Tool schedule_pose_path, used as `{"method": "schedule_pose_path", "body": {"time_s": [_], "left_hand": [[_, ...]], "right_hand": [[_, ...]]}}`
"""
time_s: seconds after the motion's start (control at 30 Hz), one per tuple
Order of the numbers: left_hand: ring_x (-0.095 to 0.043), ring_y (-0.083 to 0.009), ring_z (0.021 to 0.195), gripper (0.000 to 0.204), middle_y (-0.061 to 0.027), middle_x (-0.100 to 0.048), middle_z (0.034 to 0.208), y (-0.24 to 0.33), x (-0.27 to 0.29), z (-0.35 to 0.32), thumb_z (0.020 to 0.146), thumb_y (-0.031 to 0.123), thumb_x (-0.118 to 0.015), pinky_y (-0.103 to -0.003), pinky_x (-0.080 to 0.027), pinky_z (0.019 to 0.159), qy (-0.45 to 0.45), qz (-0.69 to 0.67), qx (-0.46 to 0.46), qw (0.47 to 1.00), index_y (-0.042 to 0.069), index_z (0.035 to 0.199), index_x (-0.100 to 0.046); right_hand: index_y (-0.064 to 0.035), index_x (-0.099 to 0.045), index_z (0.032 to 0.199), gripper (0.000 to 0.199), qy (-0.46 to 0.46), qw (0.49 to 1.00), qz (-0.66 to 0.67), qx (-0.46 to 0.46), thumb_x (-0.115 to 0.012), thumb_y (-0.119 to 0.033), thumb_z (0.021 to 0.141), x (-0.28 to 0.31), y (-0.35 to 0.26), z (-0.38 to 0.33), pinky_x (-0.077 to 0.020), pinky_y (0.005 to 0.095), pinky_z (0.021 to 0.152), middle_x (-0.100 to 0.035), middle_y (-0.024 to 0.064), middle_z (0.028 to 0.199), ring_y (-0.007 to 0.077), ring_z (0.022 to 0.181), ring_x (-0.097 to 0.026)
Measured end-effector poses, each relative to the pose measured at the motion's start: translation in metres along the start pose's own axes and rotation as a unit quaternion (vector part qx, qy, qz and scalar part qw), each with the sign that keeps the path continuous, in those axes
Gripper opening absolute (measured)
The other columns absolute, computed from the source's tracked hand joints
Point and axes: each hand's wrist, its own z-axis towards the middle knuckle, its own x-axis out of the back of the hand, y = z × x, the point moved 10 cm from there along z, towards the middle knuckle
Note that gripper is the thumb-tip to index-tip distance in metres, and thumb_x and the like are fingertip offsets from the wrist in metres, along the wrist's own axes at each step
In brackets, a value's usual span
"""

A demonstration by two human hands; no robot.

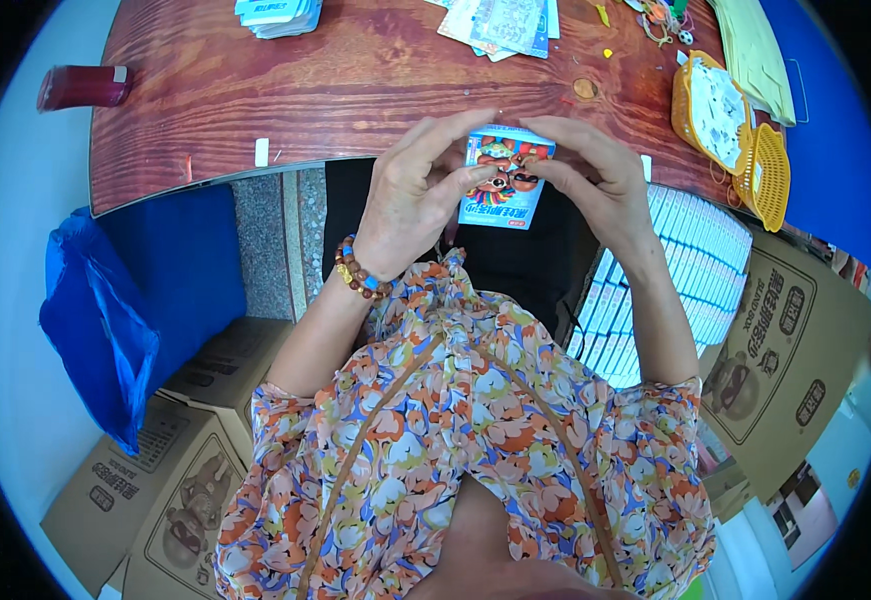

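Note:
Between my two hands, just over the table's near edge, is a small light-blue printed carton [498,208] with cartoon figures on its front. My left hand [410,190], with a beaded bracelet at the wrist, grips its left side, the thumb lying on the front. On the opposite side my right hand [600,175] has its thumb against the front and its fingers at the top edge. Both hands are closed on the carton, and its back is hidden.
On the wooden table [355,100] lie blue-and-white cards [280,17], printed papers [505,25] and a dark red bottle [85,88]. Two yellow baskets [772,180] stand right. Packed small boxes [670,280] sit by my right forearm. Large cardboard cartons [775,350] and a blue bag [100,320] flank me.

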Motion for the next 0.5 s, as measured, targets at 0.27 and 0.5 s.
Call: {"method": "schedule_pose_path", "body": {"time_s": [0.27, 0.5], "left_hand": [[-0.06, -0.0082, 0.068, 0.031, -0.0032, -0.06, 0.089, -0.001, -0.024, -0.001, 0.085, 0.004, -0.072, -0.024, -0.049, 0.06, -0.059, 0.018, 0.031, 0.998, 0.004, 0.117, -0.068], [-0.065, -0.0085, 0.081, 0.034, -0.0048, -0.064, 0.095, -0.015, -0.03, -0.001, 0.088, 0.0, -0.07, -0.024, -0.053, 0.071, -0.025, -0.026, 0.086, 0.996, 0.002, 0.122, -0.064]], "right_hand": [[-0.0001, -0.072, 0.105, 0.019, -0.051, 0.994, -0.081, 0.055, -0.068, 0.002, 0.087, 0.012, 0.0, -0.01, -0.0534, 0.0275, 0.088, -0.066, 0.0117, 0.119, 0.0175, 0.106, -0.065], [0.003, -0.055, 0.131, 0.037, 0.02, 0.986, 0.131, -0.106, -0.062, -0.003, 0.095, 0.001, 0.054, -0.049, -0.052, 0.0281, 0.092, -0.068, 0.0116, 0.119, 0.0149, 0.11, -0.064]]}}
